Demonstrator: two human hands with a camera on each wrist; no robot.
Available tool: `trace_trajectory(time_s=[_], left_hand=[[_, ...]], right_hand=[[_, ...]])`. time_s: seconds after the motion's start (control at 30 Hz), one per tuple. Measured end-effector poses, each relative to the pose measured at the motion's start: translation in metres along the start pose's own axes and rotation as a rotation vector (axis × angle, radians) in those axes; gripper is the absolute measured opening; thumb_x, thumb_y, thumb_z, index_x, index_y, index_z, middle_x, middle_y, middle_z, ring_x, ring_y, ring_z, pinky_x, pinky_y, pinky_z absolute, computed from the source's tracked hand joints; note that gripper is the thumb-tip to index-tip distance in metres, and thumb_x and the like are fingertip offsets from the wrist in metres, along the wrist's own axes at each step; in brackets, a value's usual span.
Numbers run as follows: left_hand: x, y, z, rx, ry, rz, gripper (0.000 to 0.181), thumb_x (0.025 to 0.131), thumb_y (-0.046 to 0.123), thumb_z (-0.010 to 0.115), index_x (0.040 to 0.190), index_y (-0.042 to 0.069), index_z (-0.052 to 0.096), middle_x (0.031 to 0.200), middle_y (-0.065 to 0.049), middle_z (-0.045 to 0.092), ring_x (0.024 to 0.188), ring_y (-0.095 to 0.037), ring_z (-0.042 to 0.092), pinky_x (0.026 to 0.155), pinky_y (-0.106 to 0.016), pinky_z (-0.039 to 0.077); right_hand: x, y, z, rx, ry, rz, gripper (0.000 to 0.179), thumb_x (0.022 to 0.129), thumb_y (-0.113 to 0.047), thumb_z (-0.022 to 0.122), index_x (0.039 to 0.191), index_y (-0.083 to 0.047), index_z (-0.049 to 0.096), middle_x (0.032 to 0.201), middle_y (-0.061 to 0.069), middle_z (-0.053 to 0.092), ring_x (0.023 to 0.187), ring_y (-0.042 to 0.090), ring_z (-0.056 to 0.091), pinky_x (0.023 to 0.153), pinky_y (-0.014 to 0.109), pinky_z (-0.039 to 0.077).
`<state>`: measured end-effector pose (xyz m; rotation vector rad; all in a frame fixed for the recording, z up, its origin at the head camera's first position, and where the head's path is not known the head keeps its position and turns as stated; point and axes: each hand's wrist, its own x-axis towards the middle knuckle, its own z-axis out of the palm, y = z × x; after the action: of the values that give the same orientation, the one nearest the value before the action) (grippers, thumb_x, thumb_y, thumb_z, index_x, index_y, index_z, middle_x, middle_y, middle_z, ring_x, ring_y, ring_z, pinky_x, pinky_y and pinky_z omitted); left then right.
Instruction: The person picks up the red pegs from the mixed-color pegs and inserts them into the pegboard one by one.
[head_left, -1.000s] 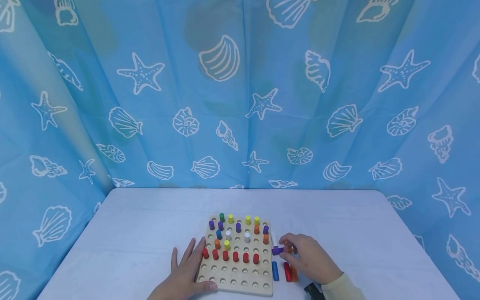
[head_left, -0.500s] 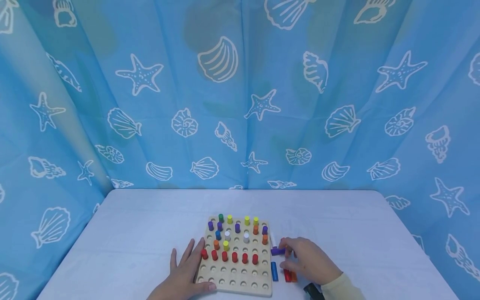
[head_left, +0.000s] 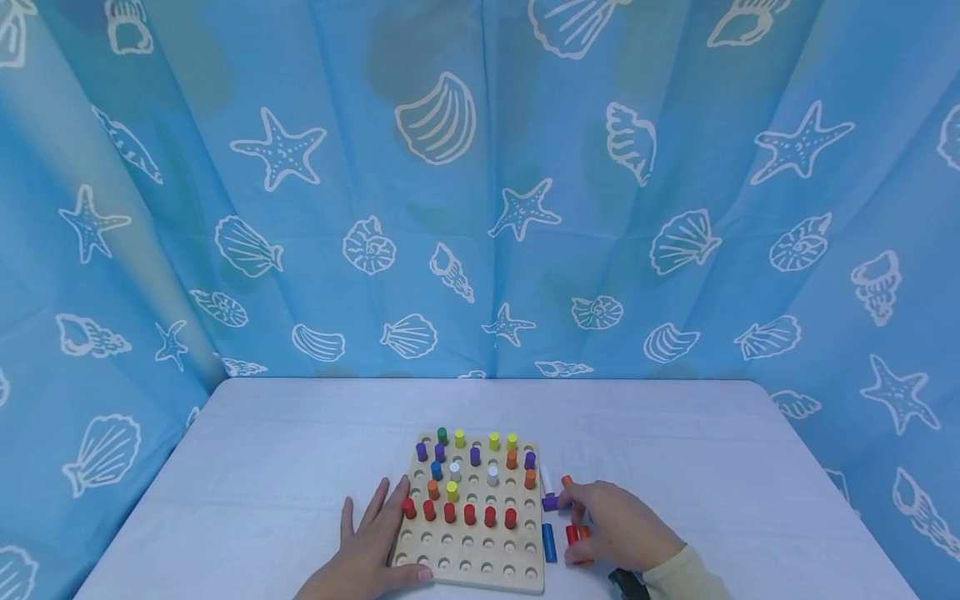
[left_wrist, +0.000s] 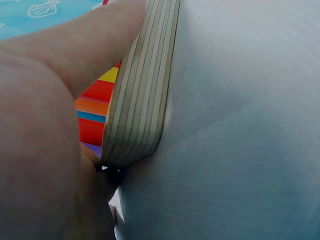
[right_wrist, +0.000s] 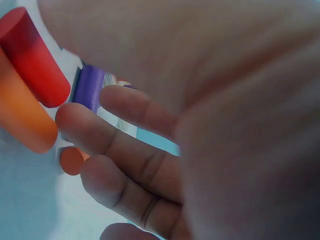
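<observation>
A wooden pegboard (head_left: 480, 546) lies on the table, with a row of red pegs (head_left: 469, 514) across its middle and mixed-colour pegs behind. My left hand (head_left: 360, 554) rests against its left and front edges, fingers spread, thumb on the front edge. To the right of the board, my right hand (head_left: 626, 525) hangs low over loose pegs, with nothing seen held. Its index finger is by a purple peg (head_left: 551, 502), and its thumb is over a red peg (right_wrist: 37, 60) and an orange peg (right_wrist: 25, 105). Another orange peg (right_wrist: 71, 160) lies beyond the fingertips.
A blue peg (head_left: 549, 543) lies near the board's right edge, and a white peg (head_left: 547, 479) farther back. A black object (head_left: 628, 583) sits at my right wrist. The white-covered table (head_left: 247, 492) meets a blue shell-print curtain (head_left: 480, 250) at the back.
The thumb of my right hand has moved down onto the red and orange pegs, away from the index finger. An orange peg now shows behind the index finger. My left hand stays put.
</observation>
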<state>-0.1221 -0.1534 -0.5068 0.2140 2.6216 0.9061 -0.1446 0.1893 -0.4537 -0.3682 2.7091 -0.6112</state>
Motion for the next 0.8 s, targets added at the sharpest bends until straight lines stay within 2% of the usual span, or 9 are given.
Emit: trace_trajectory(time_s=[0.17,0.33,0.53,0.8], left_hand=[[-0.0005,-0.0011,-0.0002,-0.005,-0.003,0.009,0.130,0.069,0.071,0.077,0.160,0.003,0.016,0.163,-0.019,0.027,0.153,-0.041,0.001,0.109,-0.069,-0.020],[-0.0003,-0.0008,-0.0013,-0.003,-0.011,-0.001,0.129,0.069,0.068,0.079,0.161,0.003,0.015,0.163,-0.019,0.026,0.153,-0.041,0.000,0.109,-0.070,-0.020],[-0.0008,0.0014,-0.0021,-0.006,-0.012,-0.012,0.128,0.069,0.068,0.079,0.160,0.004,0.016,0.163,-0.019,0.026,0.153,-0.040,0.000,0.110,-0.069,-0.021],[-0.0016,0.0014,-0.0018,-0.008,-0.009,-0.004,0.129,0.069,0.069,0.078,0.160,0.003,0.016,0.163,-0.021,0.025,0.153,-0.041,0.000,0.109,-0.068,-0.022]], right_hand=[[0.0002,0.0005,0.0011,-0.020,-0.016,-0.006,0.052,0.065,-0.029,0.095,0.109,-0.016,0.070,0.083,-0.007,0.057,0.074,0.013,0.051,0.067,0.033,0.047],[0.0003,0.0006,0.0039,-0.032,-0.031,-0.015,0.048,0.064,-0.028,0.096,0.103,-0.016,0.071,0.083,-0.007,0.058,0.071,0.012,0.051,0.065,0.032,0.046],[-0.0011,0.0006,0.0055,-0.034,-0.014,-0.047,0.042,0.065,-0.026,0.095,0.098,-0.015,0.071,0.078,-0.007,0.055,0.069,0.012,0.050,0.062,0.030,0.044],[0.0007,-0.0006,0.0068,-0.041,0.001,-0.035,0.041,0.066,-0.027,0.095,0.097,-0.014,0.071,0.079,-0.007,0.056,0.070,0.013,0.049,0.064,0.031,0.044]])
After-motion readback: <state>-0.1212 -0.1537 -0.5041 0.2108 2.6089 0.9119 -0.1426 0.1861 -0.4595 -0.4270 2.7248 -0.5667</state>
